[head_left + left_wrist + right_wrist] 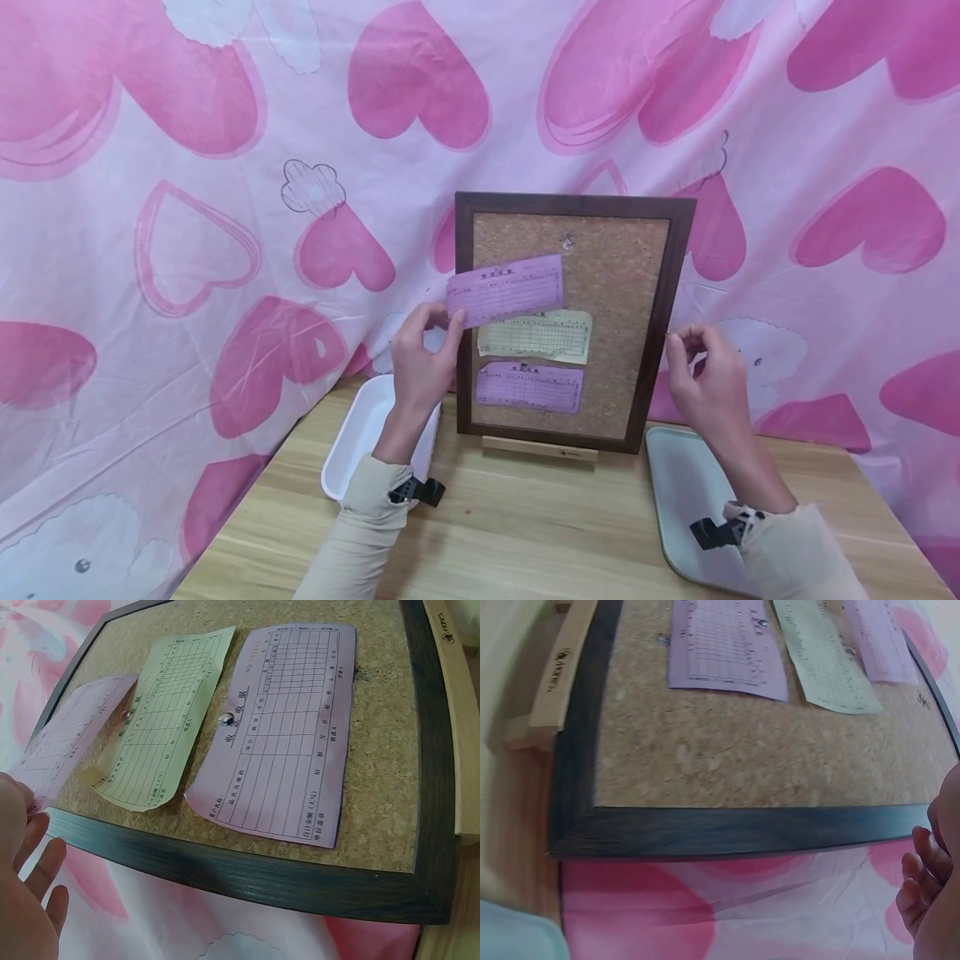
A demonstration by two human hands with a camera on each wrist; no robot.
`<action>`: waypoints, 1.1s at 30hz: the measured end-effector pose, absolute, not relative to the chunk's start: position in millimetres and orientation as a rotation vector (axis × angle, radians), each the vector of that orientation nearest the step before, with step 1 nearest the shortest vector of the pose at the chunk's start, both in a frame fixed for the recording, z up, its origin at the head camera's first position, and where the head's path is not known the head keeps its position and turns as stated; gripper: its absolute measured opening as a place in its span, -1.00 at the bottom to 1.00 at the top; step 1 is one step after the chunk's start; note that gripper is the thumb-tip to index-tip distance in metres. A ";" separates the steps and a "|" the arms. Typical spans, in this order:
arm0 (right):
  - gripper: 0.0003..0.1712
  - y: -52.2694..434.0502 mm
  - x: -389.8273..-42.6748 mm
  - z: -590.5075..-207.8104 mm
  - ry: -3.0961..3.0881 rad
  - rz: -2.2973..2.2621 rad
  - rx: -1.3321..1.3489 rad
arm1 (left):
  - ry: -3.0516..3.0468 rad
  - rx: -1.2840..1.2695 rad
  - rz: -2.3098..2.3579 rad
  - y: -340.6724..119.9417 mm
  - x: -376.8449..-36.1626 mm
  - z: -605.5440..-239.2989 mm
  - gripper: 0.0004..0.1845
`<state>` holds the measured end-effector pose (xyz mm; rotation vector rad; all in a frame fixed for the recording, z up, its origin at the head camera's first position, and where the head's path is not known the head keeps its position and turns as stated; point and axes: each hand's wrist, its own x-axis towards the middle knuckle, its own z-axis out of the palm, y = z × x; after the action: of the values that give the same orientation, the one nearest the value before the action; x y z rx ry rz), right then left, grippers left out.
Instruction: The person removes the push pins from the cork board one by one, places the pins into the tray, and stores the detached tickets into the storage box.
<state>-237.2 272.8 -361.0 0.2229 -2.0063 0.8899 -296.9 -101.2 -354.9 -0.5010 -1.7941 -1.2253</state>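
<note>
While the left hand (pixel 423 354) pinches a purple slip (pixel 505 290), the right hand (pixel 705 375) hangs beside the cork board (pixel 626 275).
At nine o'clock a white tray (pixel 360 433) sits on the surface (pixel 510 525); the slip covers the board's upper left, above a yellow slip (pixel 536 336); at three o'clock, right fingers pinch something tiny.

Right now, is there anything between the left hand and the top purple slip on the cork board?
No, nothing is between them: the left hand already pinches the top purple slip at its left end, beside the cork board frame. The slip overlaps the yellow slip below it. The right hand is off to the right.
</note>
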 end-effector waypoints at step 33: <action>-0.82 310.6 -194.4 -449.4 -2.205 1.000 -0.177 | -1.751 -0.469 -1.365 -134.3 -295.3 -405.7 -0.90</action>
<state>-194.4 310.6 -449.4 -0.1772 -2.2048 1.0000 -295.3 -134.3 -405.7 -0.4689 -1.7515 -1.3650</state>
